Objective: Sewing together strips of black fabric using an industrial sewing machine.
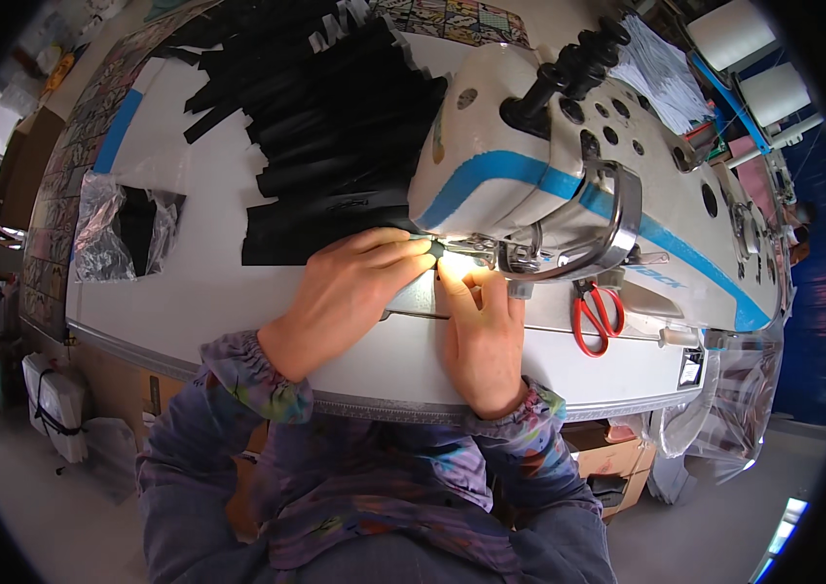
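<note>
Under the lit needle area of a white and blue sewing machine (pixel 505 146), a small black fabric piece (pixel 436 249) shows between my fingertips. My left hand (pixel 340 292) comes in from the left, its fingers pressed together on the piece's left side. On the near right side, my right hand (pixel 486 341) pinches at the same piece, thumb and forefinger close to the presser foot (pixel 476 248). Most of the piece is hidden by fingers and glare. Beyond my left hand lies a wide layered spread of black fabric pieces (pixel 345 136).
Red-handled scissors (pixel 588 326) lie right of my right hand, beside the machine base. A clear plastic bag (pixel 106 229) with something black in it rests on the left of the white table (pixel 203 185). Thread cones (pixel 734 34) stand at the far right, near a white stack (pixel 661 68).
</note>
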Available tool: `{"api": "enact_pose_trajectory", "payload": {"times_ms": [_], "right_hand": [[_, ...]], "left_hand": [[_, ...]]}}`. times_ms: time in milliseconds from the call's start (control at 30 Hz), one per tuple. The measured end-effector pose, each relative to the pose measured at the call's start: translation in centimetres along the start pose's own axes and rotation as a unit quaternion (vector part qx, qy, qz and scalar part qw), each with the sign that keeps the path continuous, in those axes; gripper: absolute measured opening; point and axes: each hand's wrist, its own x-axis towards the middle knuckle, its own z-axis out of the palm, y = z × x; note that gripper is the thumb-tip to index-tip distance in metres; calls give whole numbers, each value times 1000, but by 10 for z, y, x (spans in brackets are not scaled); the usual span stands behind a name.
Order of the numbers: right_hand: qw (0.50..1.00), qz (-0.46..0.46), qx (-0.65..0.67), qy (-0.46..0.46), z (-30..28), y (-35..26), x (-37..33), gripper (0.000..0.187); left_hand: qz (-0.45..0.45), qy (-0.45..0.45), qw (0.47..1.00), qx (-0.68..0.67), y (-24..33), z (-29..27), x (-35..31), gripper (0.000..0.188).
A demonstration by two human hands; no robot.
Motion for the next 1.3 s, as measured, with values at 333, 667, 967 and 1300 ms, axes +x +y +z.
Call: {"api": "enact_pose_trajectory", "payload": {"times_ms": [333,667,967,1300], "right_hand": [[1000,-6,7,9,-2,1,1,55],[1000,-13,2,16,-1,2,0,56],[1000,-21,-4,12,-1,-6,6,51],[999,-12,45,12,-10,-1,4,48]], "left_hand": [[-5,-12,1000,1,1,-1,5,37],[5,-15,999,45,-7,1,11,27],[8,-21,999,50,-23,-2,12,24],[-170,268,927,201,-67,-100,-67,23]]}}
